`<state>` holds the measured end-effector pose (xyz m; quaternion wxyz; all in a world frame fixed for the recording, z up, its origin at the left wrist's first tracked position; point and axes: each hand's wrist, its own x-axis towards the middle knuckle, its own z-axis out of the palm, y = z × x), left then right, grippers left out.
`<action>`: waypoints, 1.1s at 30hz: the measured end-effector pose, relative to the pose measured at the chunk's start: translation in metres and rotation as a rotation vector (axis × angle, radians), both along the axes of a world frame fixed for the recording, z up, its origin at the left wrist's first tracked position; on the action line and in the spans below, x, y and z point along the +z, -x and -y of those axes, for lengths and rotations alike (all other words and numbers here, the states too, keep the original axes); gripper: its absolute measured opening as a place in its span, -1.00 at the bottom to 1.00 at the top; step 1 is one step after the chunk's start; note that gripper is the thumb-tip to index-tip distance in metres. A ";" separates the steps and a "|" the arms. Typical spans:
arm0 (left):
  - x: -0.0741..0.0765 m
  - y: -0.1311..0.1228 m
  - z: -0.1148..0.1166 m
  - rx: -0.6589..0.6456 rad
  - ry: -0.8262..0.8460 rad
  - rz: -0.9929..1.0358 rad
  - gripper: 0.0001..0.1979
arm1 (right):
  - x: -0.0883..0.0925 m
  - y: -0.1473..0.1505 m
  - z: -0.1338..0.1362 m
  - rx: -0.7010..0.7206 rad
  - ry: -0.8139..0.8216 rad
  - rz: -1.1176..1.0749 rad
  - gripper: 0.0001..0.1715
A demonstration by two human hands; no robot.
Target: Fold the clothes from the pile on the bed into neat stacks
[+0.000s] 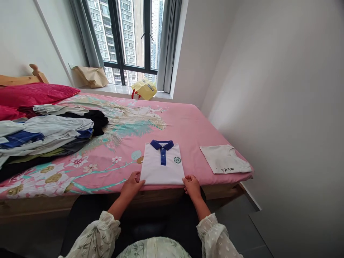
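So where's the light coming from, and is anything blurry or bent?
Head view: daylight enters through the window, and the right wall darkens toward the picture's edge; same head view: the polo shirt looks fairly sharp, while the window leans, perhaps from lens distortion.

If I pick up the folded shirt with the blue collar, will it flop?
Probably: the folded shirt looks like soft cloth, so it may sag open. It's likely light, lying thin and flat. The collar might bend less.

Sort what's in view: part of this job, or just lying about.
In the work:
folded polo shirt, its near corners in the left hand and right hand
bed beneath
clothes pile, folded pale garment (probably)

Lying about:
yellow bag
brown paper bag
red pillow
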<state>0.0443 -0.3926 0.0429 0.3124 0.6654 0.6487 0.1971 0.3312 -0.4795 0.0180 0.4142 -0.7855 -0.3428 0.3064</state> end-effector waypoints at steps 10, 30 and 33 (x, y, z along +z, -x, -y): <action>0.011 -0.028 0.003 -0.323 -0.637 -0.015 -0.58 | 0.034 0.044 -0.018 0.277 -0.339 0.602 -0.55; 0.006 -0.054 -0.072 -0.394 -0.336 -0.460 -0.42 | 0.030 0.027 -0.103 0.463 0.217 0.824 -0.39; 0.009 -0.054 -0.099 -0.373 -0.354 -0.446 -0.55 | 0.032 0.012 -0.121 0.470 0.163 0.835 -0.41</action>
